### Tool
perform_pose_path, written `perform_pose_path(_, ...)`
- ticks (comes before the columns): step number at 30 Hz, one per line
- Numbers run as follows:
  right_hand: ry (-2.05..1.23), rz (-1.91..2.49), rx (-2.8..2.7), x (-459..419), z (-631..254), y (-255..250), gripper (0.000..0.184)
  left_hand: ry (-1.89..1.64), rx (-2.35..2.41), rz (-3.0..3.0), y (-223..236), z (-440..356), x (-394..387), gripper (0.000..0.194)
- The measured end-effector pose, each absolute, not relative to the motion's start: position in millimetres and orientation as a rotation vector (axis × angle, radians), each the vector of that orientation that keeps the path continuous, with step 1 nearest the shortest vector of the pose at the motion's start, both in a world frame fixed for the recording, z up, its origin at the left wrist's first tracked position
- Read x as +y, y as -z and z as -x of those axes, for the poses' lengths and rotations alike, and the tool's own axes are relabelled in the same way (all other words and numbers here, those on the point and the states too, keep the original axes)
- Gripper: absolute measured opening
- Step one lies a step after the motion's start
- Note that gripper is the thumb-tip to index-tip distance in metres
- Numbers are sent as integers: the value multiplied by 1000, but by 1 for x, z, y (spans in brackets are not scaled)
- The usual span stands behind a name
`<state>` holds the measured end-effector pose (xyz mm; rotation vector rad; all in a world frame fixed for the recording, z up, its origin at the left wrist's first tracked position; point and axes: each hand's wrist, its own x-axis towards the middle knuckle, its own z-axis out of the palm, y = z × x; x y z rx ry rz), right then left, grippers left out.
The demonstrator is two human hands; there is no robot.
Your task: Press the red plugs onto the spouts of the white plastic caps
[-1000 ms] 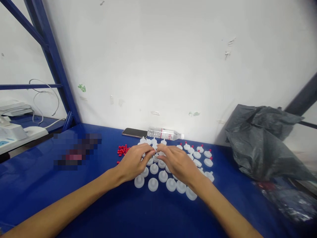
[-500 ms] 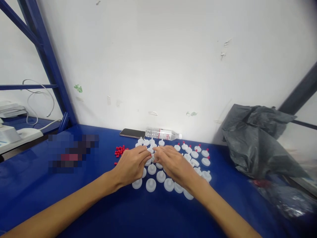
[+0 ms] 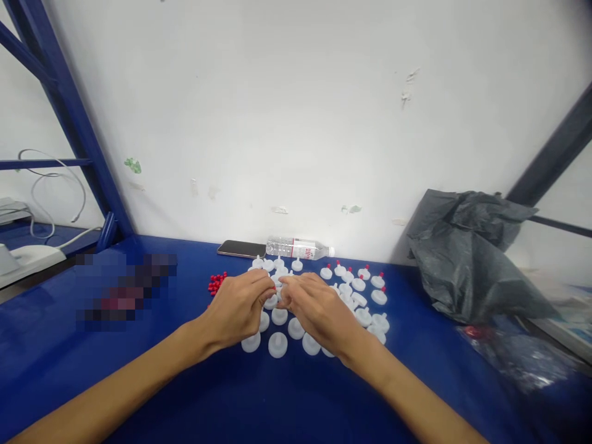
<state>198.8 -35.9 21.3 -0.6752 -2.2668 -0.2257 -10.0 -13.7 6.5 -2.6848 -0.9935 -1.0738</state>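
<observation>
My left hand [image 3: 240, 306] is closed in a pinch, with a speck of red at its fingertips that looks like a small red cap [image 3: 274, 288]. Facing it, my right hand [image 3: 319, 308] has its fingers curled together; what they hold, if anything, is hidden. Beneath and around both hands stand many white round plastic caps with a narrow spout, such as the white spouted cap [image 3: 278, 345] in front. On the right, several carry red tips, like the red-tipped spouted cap [image 3: 378, 296]. Loose red caps [image 3: 216, 283] lie in a pile left of my left hand.
Against the wall lie a phone [image 3: 241, 248] and a clear plastic bottle [image 3: 298, 248] on its side. A dark grey plastic bag [image 3: 467, 253] and a clear plastic bag [image 3: 522, 361] occupy the right. A blurred-out object [image 3: 124, 290] rests on the blue table [image 3: 277, 401] at left.
The whole view has shifted, so the scene sits further left. My hands stay close together over the white caps; red shows at my left fingertips, where it was not visible a second ago.
</observation>
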Motion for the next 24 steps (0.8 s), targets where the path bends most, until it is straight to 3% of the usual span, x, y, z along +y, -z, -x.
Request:
perform_pose_path(5, 230, 779, -2205, -35, -197, -34, 10, 1143, -1154, 2722, -23, 13, -9, 26)
perform_pose_path(15, 158, 1415, -1860, 18, -297, -36, 35, 754, -1558, 2411, -24, 43, 23, 28)
perform_pose_path(24, -11, 1497, -2153, 21, -302, -24, 54, 554, -1670, 2411, -12, 56, 41, 30)
